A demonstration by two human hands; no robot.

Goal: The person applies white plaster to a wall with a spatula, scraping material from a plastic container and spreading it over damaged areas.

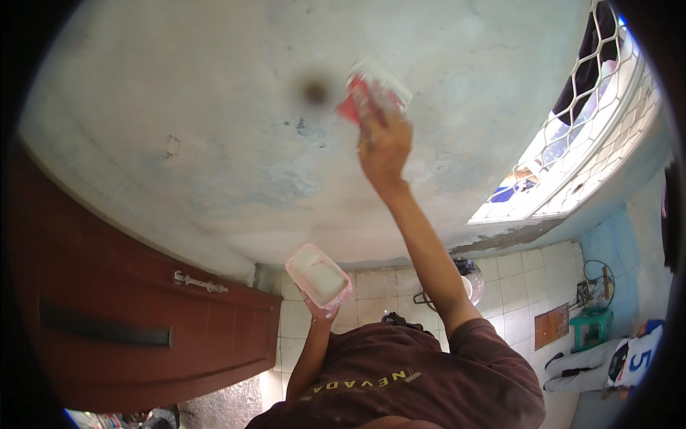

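1. A person is facing a pale, patchy wall (236,107) and is using both hands, one high and one low.
2. The right hand (386,139) is gripping a red scraper (349,110) smeared with white. The fingers are closing around it, though blur is hiding their exact placing. The scraper is lying over the upper middle of the wall, with the window (564,161) well apart to its right; whether its edge is touching the wall, I cannot tell.
3. The left hand (321,310) is gripping a pinkish tray (292,265) from beneath its near end; most of the fingers are hiding under it.
4. The tray is sitting just in front of the person's body, near the wall's bottom edge, and is holding pale paste (325,280).
5. The key relation: the tray is lying below and a little left of the scraper, well apart from the right hand and resting on the left one. Its long axis is slanting from upper left to lower right, and the scraper's whitened edge is slanting roughly the same way.
6. A brown door (143,293) is standing left of the tray, and a bucket (471,272) is standing on the tiled floor (511,297) beside the right forearm (432,250).
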